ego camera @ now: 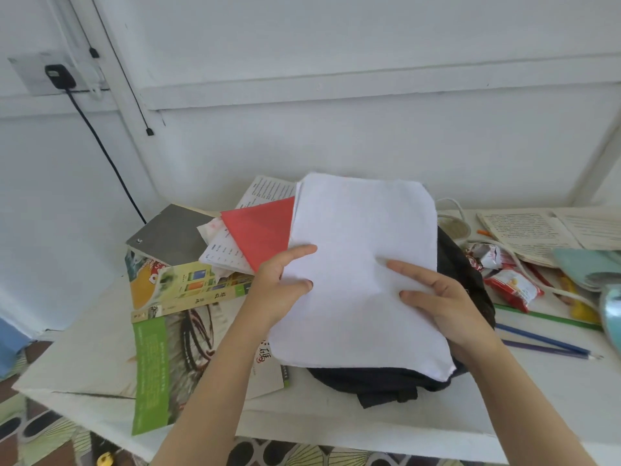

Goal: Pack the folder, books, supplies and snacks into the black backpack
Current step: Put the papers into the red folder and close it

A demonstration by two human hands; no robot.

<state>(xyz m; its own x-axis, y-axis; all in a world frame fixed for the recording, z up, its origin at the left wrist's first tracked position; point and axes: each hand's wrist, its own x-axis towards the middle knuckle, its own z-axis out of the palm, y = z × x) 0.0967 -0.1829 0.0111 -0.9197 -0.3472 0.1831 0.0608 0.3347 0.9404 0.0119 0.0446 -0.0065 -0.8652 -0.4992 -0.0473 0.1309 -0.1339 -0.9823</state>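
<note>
Both hands hold a white sheaf of papers (363,264) tilted above the black backpack (386,381), which lies on the white table and is mostly hidden under it. My left hand (282,290) grips the sheaf's left edge; my right hand (443,297) grips its right side, fingers on top. A red folder (262,230) pokes out behind the sheaf's left edge. A stack of books (174,270) lies to the left, with a green-edged book (168,358) lowest. Red snack packets (510,287) and blue pencils (544,344) lie to the right.
An open book (537,230) and a teal object (588,267) lie at the far right with a white cord (453,206). The white wall stands close behind, with a socket and black plug (60,75) at upper left. The table's front edge (336,432) runs below my arms.
</note>
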